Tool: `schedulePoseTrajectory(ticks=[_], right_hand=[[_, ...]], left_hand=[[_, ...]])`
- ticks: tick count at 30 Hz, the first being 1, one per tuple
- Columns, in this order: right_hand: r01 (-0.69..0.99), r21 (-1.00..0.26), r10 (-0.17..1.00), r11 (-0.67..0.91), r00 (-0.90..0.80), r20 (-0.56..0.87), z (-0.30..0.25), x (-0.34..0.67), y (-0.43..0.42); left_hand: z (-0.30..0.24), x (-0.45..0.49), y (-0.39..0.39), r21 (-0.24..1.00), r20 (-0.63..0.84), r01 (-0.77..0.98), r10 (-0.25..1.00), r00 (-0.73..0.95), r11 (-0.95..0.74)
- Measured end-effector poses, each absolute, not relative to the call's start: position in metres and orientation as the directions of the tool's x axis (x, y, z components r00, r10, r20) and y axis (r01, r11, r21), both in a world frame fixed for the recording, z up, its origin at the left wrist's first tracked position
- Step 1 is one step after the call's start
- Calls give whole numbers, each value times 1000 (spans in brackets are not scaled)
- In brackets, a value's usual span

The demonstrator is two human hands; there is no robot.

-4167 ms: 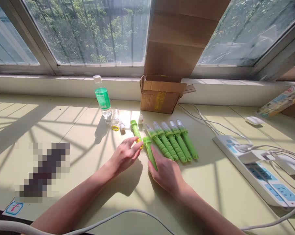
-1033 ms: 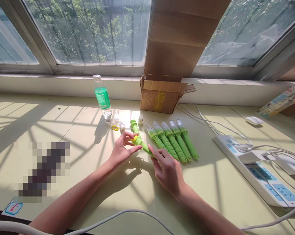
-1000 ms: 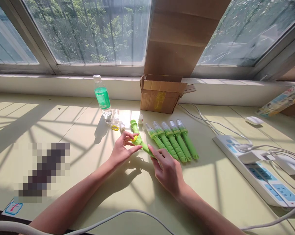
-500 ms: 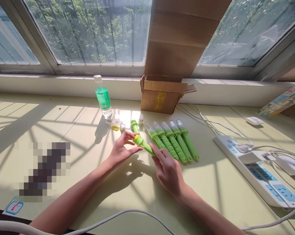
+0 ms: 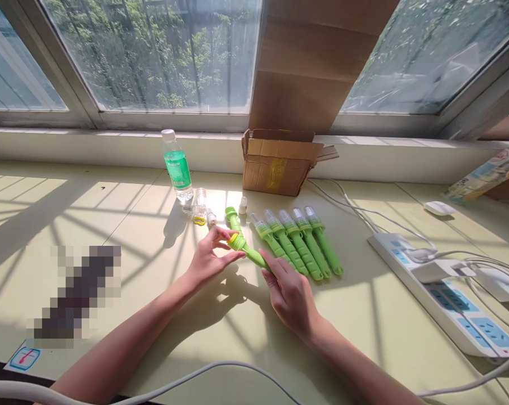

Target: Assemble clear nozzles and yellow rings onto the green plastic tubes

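Note:
My right hand [image 5: 294, 295] is wrapped round the lower end of a green plastic light-stick handle [image 5: 254, 255], which tilts up to the left above the table. At its wide upper end sits a yellow ring [image 5: 233, 240], pinched by the fingers of my left hand [image 5: 210, 253]. Another green handle without a clear cap [image 5: 232, 216] lies just behind. To the right, several green light sticks with clear caps [image 5: 305, 242] lie side by side. Loose clear caps [image 5: 201, 197], a second yellow ring [image 5: 199, 221] and small white-and-clear parts [image 5: 211, 216] rest beyond my left hand.
A water bottle with a green label [image 5: 178, 169] stands at the back left, and an open cardboard box [image 5: 275, 166] by the window sill. On the right lies a white power strip [image 5: 444, 298] with plugs and cables. A grey cable [image 5: 237, 364] crosses the front.
The green handle and its yellow ring have turned slightly between my hands, with the wide end a touch lower. Both hands keep their grip; the rest stays in place.

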State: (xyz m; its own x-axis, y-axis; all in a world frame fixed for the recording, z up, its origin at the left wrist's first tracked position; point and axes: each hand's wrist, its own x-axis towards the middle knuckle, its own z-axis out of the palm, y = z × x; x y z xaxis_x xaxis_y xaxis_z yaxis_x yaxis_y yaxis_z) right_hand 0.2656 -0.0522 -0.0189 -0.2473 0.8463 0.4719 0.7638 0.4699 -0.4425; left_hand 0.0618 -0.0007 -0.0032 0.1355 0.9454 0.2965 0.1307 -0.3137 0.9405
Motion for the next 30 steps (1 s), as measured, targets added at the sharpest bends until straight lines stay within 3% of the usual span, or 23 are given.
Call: schedulePoseTrajectory(ticks=[8,30], right_hand=[[762,-442,843,474,-246,479,-21,266,-52],[616,-666,894,420,-155,421,-14,261,-54]], left_hand=[[-3,62,-3,930,293,198,949,115,-311],[-5,60,0,925,316,176,939,134,-336]])
